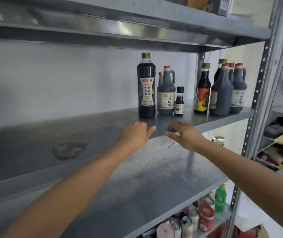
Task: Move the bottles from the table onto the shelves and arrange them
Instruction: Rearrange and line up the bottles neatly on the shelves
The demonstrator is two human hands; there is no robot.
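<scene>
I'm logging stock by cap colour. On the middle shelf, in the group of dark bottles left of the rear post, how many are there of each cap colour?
Gold cap: 1, the tall bottle
Red cap: 2, the handled jug and the half-hidden bottle behind it
Black cap: 1, the small bottle
Total: 4

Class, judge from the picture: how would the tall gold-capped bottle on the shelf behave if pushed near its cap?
The tall gold-capped bottle looks narrow and nearly full, so probably heavy yet apt to tip. Its glossy wall may be slippery. Falling right, it would likely hit the handled jug beside it.
</scene>
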